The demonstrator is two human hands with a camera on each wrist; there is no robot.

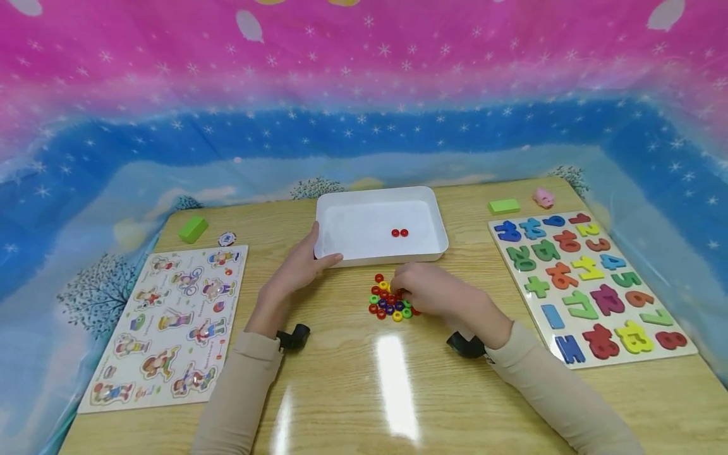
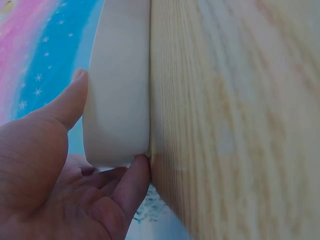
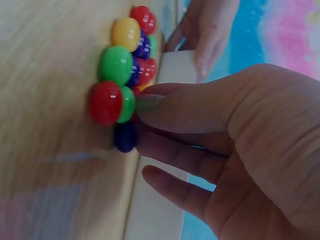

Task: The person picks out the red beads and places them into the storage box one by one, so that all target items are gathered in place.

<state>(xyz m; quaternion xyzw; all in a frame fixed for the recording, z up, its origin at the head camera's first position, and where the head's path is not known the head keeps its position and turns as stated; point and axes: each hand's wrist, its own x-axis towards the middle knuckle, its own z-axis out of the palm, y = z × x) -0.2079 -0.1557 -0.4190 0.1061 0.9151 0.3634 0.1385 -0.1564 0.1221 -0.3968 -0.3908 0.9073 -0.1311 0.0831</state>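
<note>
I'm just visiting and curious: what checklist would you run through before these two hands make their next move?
1. White tray held: ok; the left hand grips its near-left corner.
2. Room in the tray: ok; only two red rings lie inside.
3. Right hand at the pile of coloured rings: ok; its fingertips are at the pile.
4. A ring firmly pinched: cannot tell; the fingers hide it.
5. All rings in the tray: not ok; the pile lies on the table.
6. Number puzzle board clear of both hands: ok.
</note>
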